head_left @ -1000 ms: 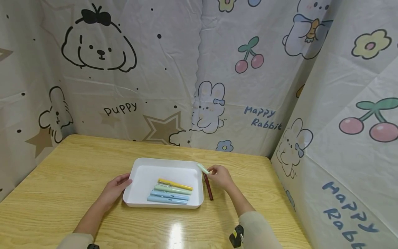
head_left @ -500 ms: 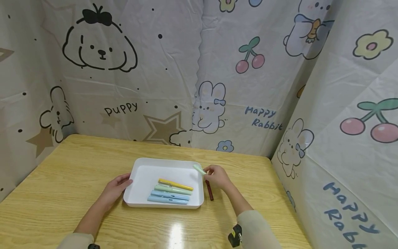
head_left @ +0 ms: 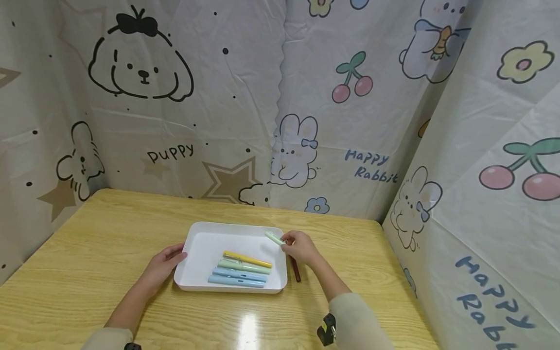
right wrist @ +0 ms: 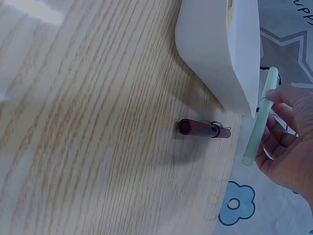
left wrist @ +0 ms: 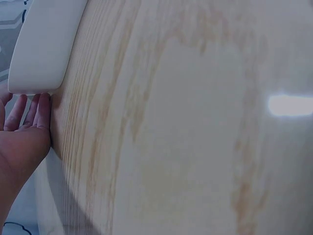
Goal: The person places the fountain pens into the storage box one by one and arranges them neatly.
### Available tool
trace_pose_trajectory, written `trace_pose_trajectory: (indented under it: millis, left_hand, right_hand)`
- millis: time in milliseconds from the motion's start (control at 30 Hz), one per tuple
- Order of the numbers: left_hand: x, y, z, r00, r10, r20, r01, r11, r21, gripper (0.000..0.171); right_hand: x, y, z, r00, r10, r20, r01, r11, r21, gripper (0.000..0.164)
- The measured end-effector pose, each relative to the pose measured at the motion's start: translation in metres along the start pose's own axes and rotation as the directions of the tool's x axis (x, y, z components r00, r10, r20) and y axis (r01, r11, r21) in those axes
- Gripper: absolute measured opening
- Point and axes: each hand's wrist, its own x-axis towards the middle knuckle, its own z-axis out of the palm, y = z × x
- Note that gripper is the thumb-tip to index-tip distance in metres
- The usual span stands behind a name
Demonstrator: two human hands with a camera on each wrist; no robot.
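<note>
The right hand (head_left: 302, 247) pinches a mint pen (head_left: 274, 238) between its thumb and fingers. The mint pen is up at the far right corner of a white tray (head_left: 203, 243), and it tilts. I cannot tell if it touches the rim. The left hand (head_left: 161, 266) holds the tray's left edge, with its thumb at the rim and its fingers on the outside.

Four pens lie side by side in the tray, closer to its near edge. The yellow pen (head_left: 247, 259) is the farthest back, then comes the green pen (head_left: 244, 266), and the two blue pens (head_left: 236, 281) are in front. A dark red pen (right wrist: 205, 129) lies on the tabletop (head_left: 109, 218), just beside the tray's right edge. A cloth (head_left: 245, 121) with puppies, rabbits and cherries hangs behind the tabletop's far edge
</note>
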Motion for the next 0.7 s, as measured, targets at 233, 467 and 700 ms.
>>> trace_pose_trajectory:
  millis: [233, 467, 700]
  left_hand:
    - [0.0, 0.0, 0.0, 1.0, 0.0, 0.002, 0.0, 1.0, -0.001, 0.059]
    - [0.0, 0.0, 0.0, 1.0, -0.001, 0.002, 0.001, 1.0, 0.0, 0.059]
    - [0.001, -0.001, 0.001, 1.0, -0.002, -0.004, 0.002, 1.0, 0.002, 0.06]
  right_hand:
    - [-0.002, -0.005, 0.001, 1.0, -0.011, 0.015, 0.011, 1.0, -0.018, 0.02]
    - [-0.001, -0.013, 0.002, 0.999, -0.039, 0.025, 0.04, 0.998, -0.044, 0.02]
    - [0.002, -0.019, 0.004, 0.996, -0.069, 0.051, 0.072, 0.996, -0.051, 0.021]
